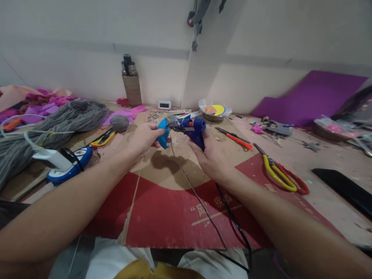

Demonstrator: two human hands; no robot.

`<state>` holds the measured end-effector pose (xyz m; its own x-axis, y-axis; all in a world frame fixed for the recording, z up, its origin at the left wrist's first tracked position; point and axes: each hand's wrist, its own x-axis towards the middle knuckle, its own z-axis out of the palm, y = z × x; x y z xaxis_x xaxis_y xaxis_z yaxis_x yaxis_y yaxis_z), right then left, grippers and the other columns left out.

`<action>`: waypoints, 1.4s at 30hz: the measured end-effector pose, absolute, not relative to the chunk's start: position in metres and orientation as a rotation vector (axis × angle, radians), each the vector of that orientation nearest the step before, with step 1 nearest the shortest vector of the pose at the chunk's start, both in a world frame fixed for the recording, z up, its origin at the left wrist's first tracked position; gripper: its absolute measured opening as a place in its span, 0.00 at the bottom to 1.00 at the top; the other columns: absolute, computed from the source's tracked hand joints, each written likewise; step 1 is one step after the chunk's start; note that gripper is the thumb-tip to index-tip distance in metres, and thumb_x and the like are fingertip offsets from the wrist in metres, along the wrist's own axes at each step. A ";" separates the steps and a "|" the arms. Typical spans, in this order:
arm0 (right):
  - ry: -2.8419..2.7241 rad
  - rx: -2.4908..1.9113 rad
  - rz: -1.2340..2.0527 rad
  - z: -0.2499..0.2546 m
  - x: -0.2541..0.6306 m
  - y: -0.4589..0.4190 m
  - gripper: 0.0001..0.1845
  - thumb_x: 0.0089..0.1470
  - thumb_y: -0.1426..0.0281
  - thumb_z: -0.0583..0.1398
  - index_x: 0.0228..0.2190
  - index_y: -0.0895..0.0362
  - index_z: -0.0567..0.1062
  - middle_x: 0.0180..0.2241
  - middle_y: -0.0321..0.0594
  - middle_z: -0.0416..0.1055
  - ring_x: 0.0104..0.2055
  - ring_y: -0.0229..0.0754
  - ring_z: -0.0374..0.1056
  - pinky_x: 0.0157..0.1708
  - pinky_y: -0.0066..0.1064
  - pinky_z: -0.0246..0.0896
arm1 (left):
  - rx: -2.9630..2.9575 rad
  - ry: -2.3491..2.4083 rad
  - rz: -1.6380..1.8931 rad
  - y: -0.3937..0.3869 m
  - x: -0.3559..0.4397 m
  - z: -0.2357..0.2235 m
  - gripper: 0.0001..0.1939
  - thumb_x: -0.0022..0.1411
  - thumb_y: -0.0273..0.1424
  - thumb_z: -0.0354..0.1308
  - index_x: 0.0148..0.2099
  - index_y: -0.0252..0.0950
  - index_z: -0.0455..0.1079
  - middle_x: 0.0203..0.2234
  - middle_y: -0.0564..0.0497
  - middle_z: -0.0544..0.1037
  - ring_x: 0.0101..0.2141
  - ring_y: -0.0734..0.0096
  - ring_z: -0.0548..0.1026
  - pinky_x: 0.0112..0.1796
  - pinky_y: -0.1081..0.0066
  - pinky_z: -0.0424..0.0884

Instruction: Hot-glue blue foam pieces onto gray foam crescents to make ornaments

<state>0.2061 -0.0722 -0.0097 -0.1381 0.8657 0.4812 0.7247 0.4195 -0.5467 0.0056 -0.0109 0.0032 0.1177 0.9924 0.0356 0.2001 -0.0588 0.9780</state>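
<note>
My left hand pinches a small bright blue piece, curved like a fan or cup, above the cardboard. In my right hand is a dark blue hot glue gun, gripped by its handle with the nozzle pointing left. The nozzle end meets or nearly meets the blue piece; I cannot tell whether they touch. A thin grey cord hangs down from near the blue piece to the table's front edge. Below my right wrist runs the black cable.
Red-printed cardboard covers the middle of the table. To the right lie scissors, an orange utility knife and a black phone-like slab. At left are grey yarn, a yellow cutter and a blue power strip.
</note>
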 end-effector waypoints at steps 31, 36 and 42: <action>-1.881 -1.291 0.191 -0.006 0.209 -0.072 0.21 0.59 0.64 0.52 0.54 0.55 0.62 0.46 0.50 0.71 0.49 0.56 0.67 0.49 0.50 0.62 | 1.576 1.284 0.999 -0.020 0.010 0.006 0.06 0.55 0.28 0.58 0.30 0.31 0.75 0.26 0.44 0.81 0.16 0.80 0.68 0.16 0.79 0.61; -1.870 -1.290 0.179 -0.005 0.209 -0.072 0.21 0.59 0.65 0.53 0.53 0.55 0.63 0.46 0.50 0.71 0.50 0.55 0.67 0.50 0.49 0.61 | 1.598 1.322 0.986 -0.023 0.011 0.008 0.06 0.55 0.27 0.58 0.30 0.31 0.75 0.26 0.45 0.81 0.16 0.80 0.68 0.17 0.79 0.62; -1.838 -1.255 0.196 -0.002 0.208 -0.073 0.21 0.58 0.66 0.54 0.53 0.56 0.63 0.46 0.50 0.71 0.55 0.55 0.64 0.51 0.47 0.60 | 1.624 1.291 0.957 -0.021 0.009 0.005 0.06 0.55 0.29 0.58 0.31 0.31 0.75 0.27 0.45 0.81 0.17 0.79 0.70 0.17 0.79 0.63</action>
<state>0.2085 -0.0733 -0.0025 -0.1058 0.8157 0.5688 0.6777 0.4777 -0.5590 0.0094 -0.0212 0.0045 0.1810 0.9813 0.0653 0.3480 -0.1261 0.9290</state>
